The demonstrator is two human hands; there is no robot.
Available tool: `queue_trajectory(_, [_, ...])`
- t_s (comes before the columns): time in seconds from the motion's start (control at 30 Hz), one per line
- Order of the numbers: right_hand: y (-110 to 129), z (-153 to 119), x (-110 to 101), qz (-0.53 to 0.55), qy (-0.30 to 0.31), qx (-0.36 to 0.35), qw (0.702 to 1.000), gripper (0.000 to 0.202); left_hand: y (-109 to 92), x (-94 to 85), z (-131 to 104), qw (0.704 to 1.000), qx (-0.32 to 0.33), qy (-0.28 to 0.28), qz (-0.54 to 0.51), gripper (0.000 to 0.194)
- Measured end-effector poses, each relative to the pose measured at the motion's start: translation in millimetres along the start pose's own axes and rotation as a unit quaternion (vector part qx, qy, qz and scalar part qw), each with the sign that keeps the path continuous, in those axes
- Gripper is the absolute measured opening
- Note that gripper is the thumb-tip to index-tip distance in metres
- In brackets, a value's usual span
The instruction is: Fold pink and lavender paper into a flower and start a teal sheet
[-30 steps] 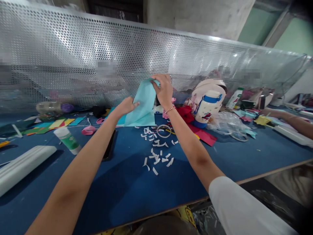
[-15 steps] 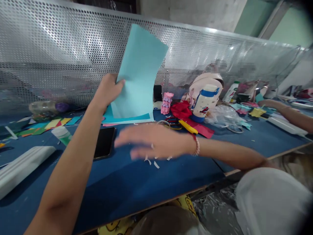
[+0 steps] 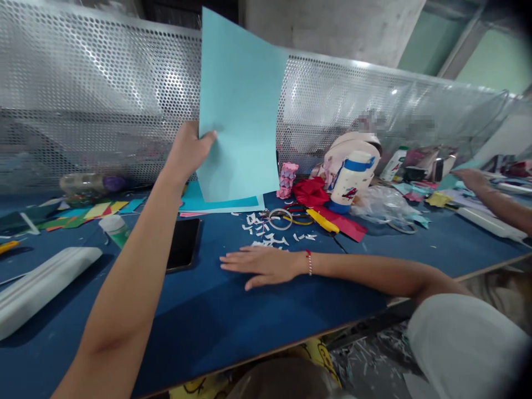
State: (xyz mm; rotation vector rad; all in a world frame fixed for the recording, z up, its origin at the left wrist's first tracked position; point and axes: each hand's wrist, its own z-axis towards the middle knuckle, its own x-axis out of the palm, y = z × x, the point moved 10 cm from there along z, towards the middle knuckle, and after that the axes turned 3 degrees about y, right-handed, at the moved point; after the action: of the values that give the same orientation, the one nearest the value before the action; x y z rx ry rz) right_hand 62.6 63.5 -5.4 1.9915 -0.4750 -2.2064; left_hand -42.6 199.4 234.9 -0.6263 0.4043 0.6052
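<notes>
My left hand (image 3: 190, 151) grips a light blue sheet of paper (image 3: 243, 111) by its left edge, thumb on the near face, holding it upright above the table. Under its lower edge lie more blue sheets (image 3: 224, 204). My right hand (image 3: 266, 266) lies flat on the dark blue tabletop (image 3: 249, 327), palm down and fingers stretched out, holding nothing. Just beyond its fingers and knuckles are small white paper scraps (image 3: 266, 235). A black phone (image 3: 183, 244) rests to the left of that hand. A roll of tape (image 3: 281, 219) lies behind the scraps.
A white bottle with a blue cap (image 3: 351, 183) stands before a pink backpack (image 3: 349, 144). Nearby are a yellow cutter (image 3: 322, 220), red paper (image 3: 310, 192) and a plastic bag (image 3: 384, 205). A glue bottle (image 3: 116, 228) and white case (image 3: 45, 285) lie left. Another person's hand (image 3: 471, 180) is far right.
My left hand has raised the blue sheet higher and clear of the sheets below. My right hand has come down from a blurred sweep to lie on the table, uncovering the white scraps.
</notes>
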Motion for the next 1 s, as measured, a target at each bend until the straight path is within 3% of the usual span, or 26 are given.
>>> queue_trajectory(0.13, [-62.1, 7.7, -15.5, 0.026, -0.019, 0.089, 0.996, 0.064, 8.5, -1.8, 0.4, 1.000, -0.008, -0.001, -0.004, 0.030])
queue_trajectory(0.2, [-78.2, 2.8, -29.9, 0.075, -0.054, 0.126, 0.988, 0.062, 10.5, -1.9, 0.0, 1.000, -0.014, -0.003, -0.005, 0.031])
queue_trajectory(0.4, [-65.5, -40.8, -95.3, 0.165, -0.212, 0.167, 0.949, 0.049, 12.1, 1.7, 0.6, 1.000, -0.019, -0.001, -0.013, 0.033])
queue_trajectory(0.5, [-70.4, -75.3, -110.4, 0.217, -0.288, 0.226, 0.905, 0.044, 14.2, 2.9, 1.4, 0.999, -0.028, 0.003, -0.021, 0.035])
queue_trajectory(0.6, [-84.2, -108.1, -106.9, 0.243, -0.335, 0.276, 0.868, 0.051, 20.8, 8.8, -1.0, 0.995, -0.061, 0.030, -0.069, 0.034])
queue_trajectory(0.73, [-82.3, -140.5, -119.0, 0.055, -0.382, 0.292, 0.875, 0.078, 34.4, 27.1, -11.4, 0.978, -0.129, 0.071, -0.146, 0.034])
queue_trajectory(0.83, [-66.3, -148.8, -128.9, -0.112, -0.363, 0.288, 0.879, 0.091, 43.7, 48.1, -26.0, 0.957, -0.181, 0.100, -0.204, 0.043])
queue_trajectory(0.93, [-49.7, -150.6, -132.2, -0.201, -0.330, 0.282, 0.878, 0.092, 49.2, 72.4, -54.0, 0.925, -0.241, 0.150, -0.253, 0.050])
queue_trajectory(1.0, [-43.9, -152.3, -129.7, -0.191, -0.313, 0.291, 0.884, 0.082, 48.7, 83.8, -81.5, 0.905, -0.274, 0.184, -0.269, 0.050])
